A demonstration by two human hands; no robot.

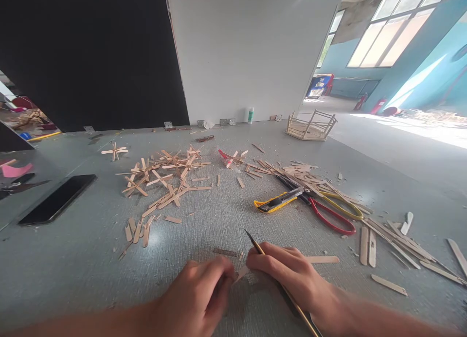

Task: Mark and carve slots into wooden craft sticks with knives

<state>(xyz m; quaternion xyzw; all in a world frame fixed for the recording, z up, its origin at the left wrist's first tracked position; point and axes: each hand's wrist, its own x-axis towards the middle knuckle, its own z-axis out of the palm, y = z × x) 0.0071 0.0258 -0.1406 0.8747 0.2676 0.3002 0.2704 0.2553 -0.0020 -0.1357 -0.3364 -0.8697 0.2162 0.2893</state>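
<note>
My left hand (202, 295) is closed low in the middle, fingers pinched on a small piece of wooden stick (241, 274) lying on the grey floor. My right hand (292, 274) is closed round a thin pencil-like tool (255, 244) with a dark tip that points up and left; its fingertips also touch the same small piece. A flat wooden stick (323, 259) lies just right of my right hand.
A yellow utility knife (279, 201) and red-and-yellow scissors (330, 210) lie beyond my hands. Piles of wooden sticks (164, 179) spread left and right (394, 235). A black phone (58, 198) lies at the left. A stick basket (310, 125) stands far back.
</note>
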